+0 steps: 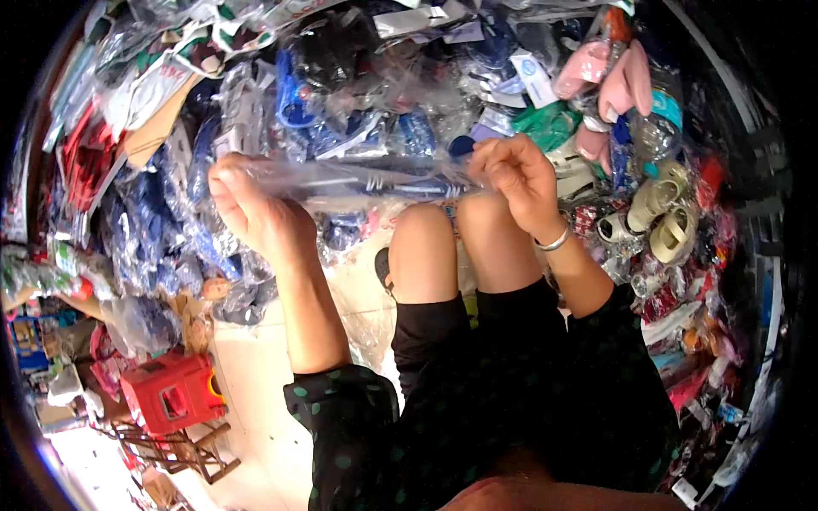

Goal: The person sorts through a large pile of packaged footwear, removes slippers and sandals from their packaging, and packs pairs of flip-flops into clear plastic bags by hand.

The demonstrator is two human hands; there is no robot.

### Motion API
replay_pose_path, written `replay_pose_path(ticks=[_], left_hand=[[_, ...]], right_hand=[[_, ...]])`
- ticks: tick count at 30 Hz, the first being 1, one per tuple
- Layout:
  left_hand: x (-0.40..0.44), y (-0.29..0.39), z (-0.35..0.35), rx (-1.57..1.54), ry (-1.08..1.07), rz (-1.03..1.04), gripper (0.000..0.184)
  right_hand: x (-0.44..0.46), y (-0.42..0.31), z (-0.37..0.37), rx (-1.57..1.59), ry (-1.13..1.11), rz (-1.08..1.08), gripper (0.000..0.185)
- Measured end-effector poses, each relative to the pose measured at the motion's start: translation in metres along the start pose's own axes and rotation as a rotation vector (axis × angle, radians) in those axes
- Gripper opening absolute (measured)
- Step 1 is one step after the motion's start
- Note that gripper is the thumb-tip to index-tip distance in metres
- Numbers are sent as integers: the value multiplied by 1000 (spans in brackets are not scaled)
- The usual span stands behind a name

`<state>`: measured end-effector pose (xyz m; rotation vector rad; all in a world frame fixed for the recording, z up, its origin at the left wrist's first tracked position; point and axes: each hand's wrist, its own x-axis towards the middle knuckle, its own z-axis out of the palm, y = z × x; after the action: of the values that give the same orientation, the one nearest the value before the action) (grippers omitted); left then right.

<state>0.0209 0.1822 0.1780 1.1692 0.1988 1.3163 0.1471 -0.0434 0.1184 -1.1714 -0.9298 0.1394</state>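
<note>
So there's a clear plastic bag [341,180] stretched lengthwise between two bare hands, right above the knees [422,243] in the head view. Left hand [256,209] has its grip clamped on one end, fingers bunched together. Right hand [520,183], the one with the silver bracelet [555,239] on its wrist, has thumb and fingertips pinched on the other end. There's something dark with white marks in the bag, but it's too blurry to make out. Beyond the hands it's one huge pile [162,213] of wrapped stuff, with pink footwear [626,83] and pale shoes [673,238] off to the right. Red stool [141,399] at lower left, beside bare floor [264,383].
</note>
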Motion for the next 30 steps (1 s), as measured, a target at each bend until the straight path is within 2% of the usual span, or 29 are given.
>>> replay_pose_path(ticks=[1,2,4,5,6,8,10,11,13,15,16,17,18,20,22,25,26,28,29,30], left_hand=[[-4,-4,-5,48,-79,-78,30],[-10,-6,9,4,-19,-140,38],[-12,-34,6,-39,-145,-87,41],[-13,-43,7,-86,-229,-78,43],[-18,-47,7,-77,-237,-161,35],[-18,-53,15,43,-258,-45,23],[-18,-50,19,97,-255,56,9],[-17,-43,21,76,-283,104,9],[-21,-24,20,72,-357,171,13],[-49,-11,6,31,-321,-62,17],[-69,-7,-5,0,-293,-217,18],[-90,-3,-14,54,-248,-293,19],[-109,-1,-25,113,-204,-372,21],[-146,-9,-56,175,-141,-455,23],[-176,-6,-67,184,-69,-585,28],[-206,-5,-81,167,-64,-585,35],[-213,-7,-81,182,-9,-551,32],[-219,-12,-85,125,-22,-523,30],[-219,-11,-83,125,-16,-525,30],[-217,-9,-78,192,58,-560,28]], right_hand=[[2,0,-8,57,-15,51,8],[5,0,-14,118,-31,101,9],[10,6,-25,212,4,131,10],[14,8,-34,318,-9,228,10],[18,10,-40,426,-20,326,10],[29,2,-48,450,12,326,10],[41,-16,-57,347,2,117,10],[45,-29,-61,346,-43,26,10],[40,-54,-71,331,-128,40,11],[16,-64,-75,326,-213,76,14],[0,-67,-75,298,-304,205,16],[-17,-69,-76,273,-398,339,20],[-40,-68,-77,274,-405,560,23],[-74,-62,-83,104,-543,832,22],[-97,-56,-80,111,-593,914,23],[-97,-59,-72,23,-593,1016,23],[-104,-54,-74,36,-597,1031,23],[-115,-44,-81,-289,-685,651,20],[-112,-42,-78,-315,-638,508,11],[-112,-38,-76,-314,-644,512,11]])
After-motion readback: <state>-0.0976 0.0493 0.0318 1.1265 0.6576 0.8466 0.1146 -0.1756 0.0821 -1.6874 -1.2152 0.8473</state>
